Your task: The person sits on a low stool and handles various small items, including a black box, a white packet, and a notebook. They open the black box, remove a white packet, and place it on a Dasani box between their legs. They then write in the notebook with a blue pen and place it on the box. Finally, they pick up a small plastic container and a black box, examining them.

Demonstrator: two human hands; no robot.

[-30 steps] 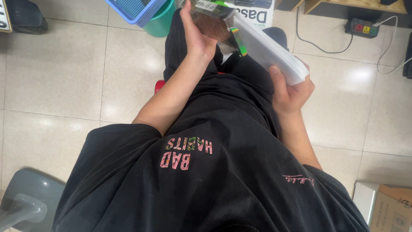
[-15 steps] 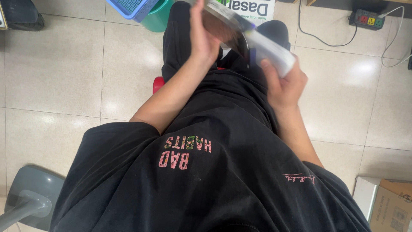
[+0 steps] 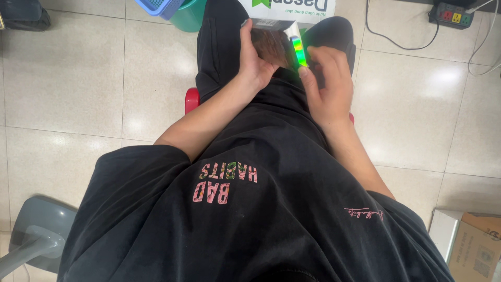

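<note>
I sit on a red stool [image 3: 192,99] and look down at my lap. My left hand [image 3: 254,60] grips the left side of a small flat box [image 3: 271,37] with a brownish face and a shiny green and yellow strip along its right edge. My right hand [image 3: 326,83] closes on the box's right side, thumb next to the shiny strip. The box rests between both hands above my knees. My black shirt and trousers fill the middle of the view.
A blue basket [image 3: 156,6] and a teal bucket [image 3: 188,18] stand at the top left. A white carton [image 3: 292,6] lies beyond my knees. A power strip [image 3: 451,13] with cables sits top right. A cardboard box [image 3: 472,248] is bottom right, a grey stool [image 3: 36,235] bottom left.
The white stack that my right hand held out to the right has swung in and closed against the box. Both hands have come together lower, over my lap.
</note>
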